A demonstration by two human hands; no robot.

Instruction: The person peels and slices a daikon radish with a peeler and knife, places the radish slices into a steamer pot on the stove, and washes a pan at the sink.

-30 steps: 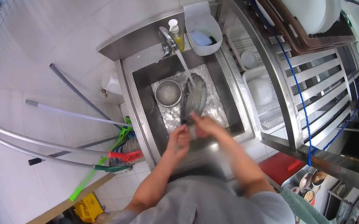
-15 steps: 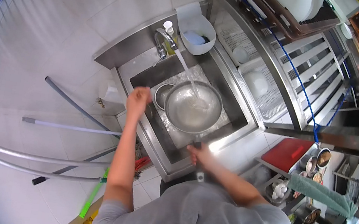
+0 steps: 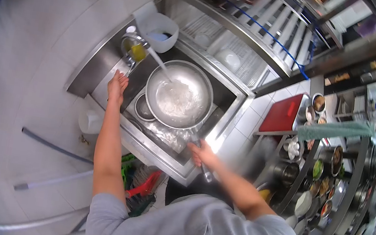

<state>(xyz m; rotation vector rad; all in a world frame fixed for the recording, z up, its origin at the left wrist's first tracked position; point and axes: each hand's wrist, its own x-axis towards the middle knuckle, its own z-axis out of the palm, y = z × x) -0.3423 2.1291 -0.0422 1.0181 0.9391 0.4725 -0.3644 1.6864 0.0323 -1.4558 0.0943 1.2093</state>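
Observation:
My right hand (image 3: 203,153) is closed round the handle of a wide metal frying pan (image 3: 178,99), tilted over the sink (image 3: 181,165). Water runs from the curved tap (image 3: 133,41) into the pan and spreads over its inside. My left hand (image 3: 117,88) is at the tap's lever, its fingers partly extended and holding nothing that I can see. Whether the fingertips touch the lever cannot be made out. A smaller round metal pan (image 3: 143,107) lies in the sink, partly covered by the frying pan.
Behind the tap stands a soap bottle (image 3: 138,52), beside a white plastic holder (image 3: 162,28). A metal rack (image 3: 240,25) rises past the sink's far side. To the right are a red board (image 3: 283,113) and shelves with food containers. Poles lean at the left wall.
My left hand has moved up from the sink's edge to the tap lever. The frying pan has been raised and tilted, with my right hand still on its handle. The view has turned.

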